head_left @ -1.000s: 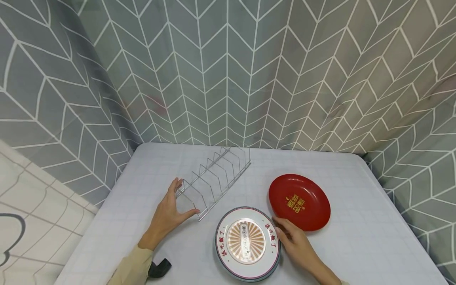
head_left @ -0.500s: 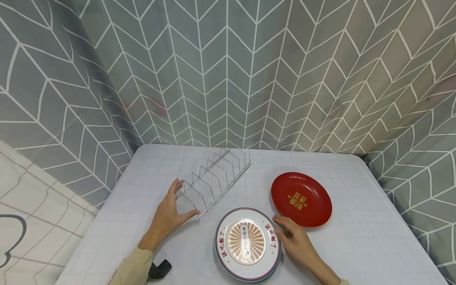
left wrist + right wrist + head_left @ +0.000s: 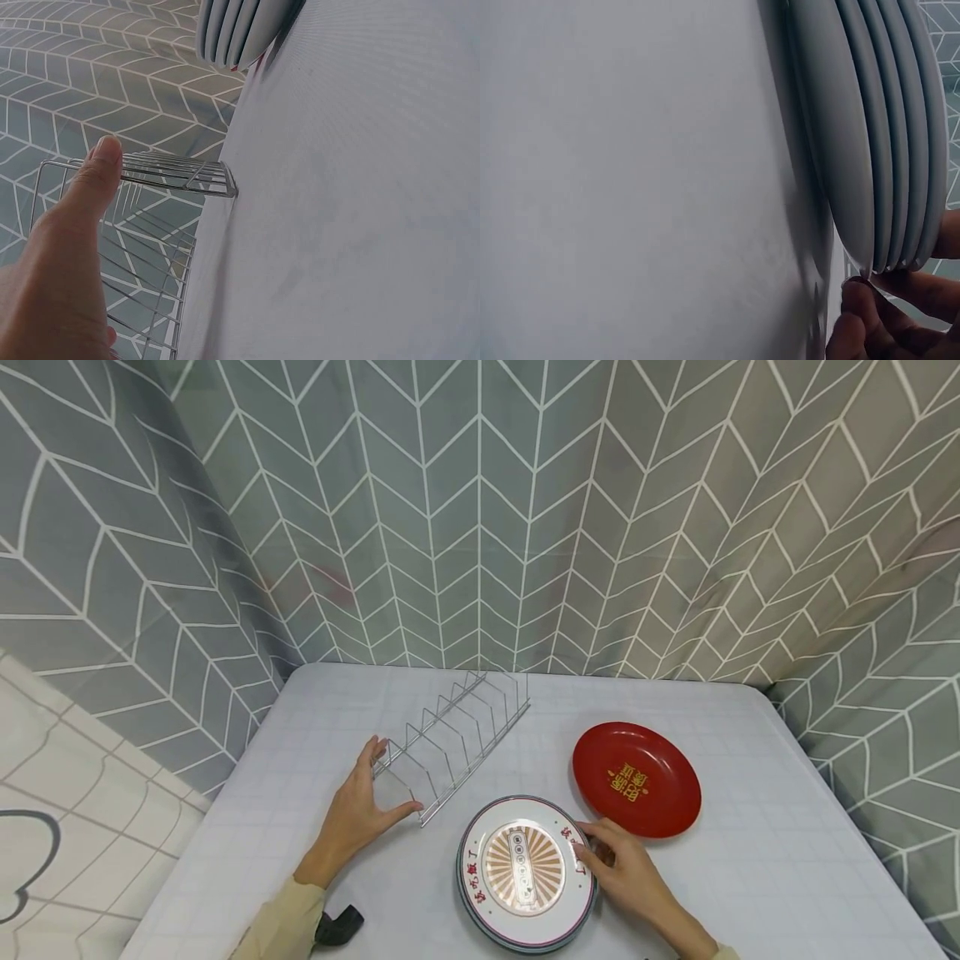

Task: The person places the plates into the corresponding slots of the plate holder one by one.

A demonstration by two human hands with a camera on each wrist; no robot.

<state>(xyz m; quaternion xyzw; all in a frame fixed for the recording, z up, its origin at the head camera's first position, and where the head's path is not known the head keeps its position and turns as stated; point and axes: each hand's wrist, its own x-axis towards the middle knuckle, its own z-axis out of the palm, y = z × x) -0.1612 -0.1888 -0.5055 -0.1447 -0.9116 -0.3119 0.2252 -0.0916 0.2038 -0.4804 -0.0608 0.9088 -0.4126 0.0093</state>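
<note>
Plates [image 3: 527,874], stacked, probably stiff, heavy, slick, breakable; best held by the rim, where my right fingers [image 3: 611,836] pinch. My left fingers [image 3: 363,762] grip the wire rack [image 3: 464,747].

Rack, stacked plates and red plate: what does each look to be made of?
Rack: metal wire, probably steel, with a bright finish; the rods are thin and silvery.
Stacked plates: ceramic or melamine, the look leaves it open; the printed top one shines at its centre.
Red plate: perhaps plastic or lacquerware, glossy; small highlights show on its surface.
</note>
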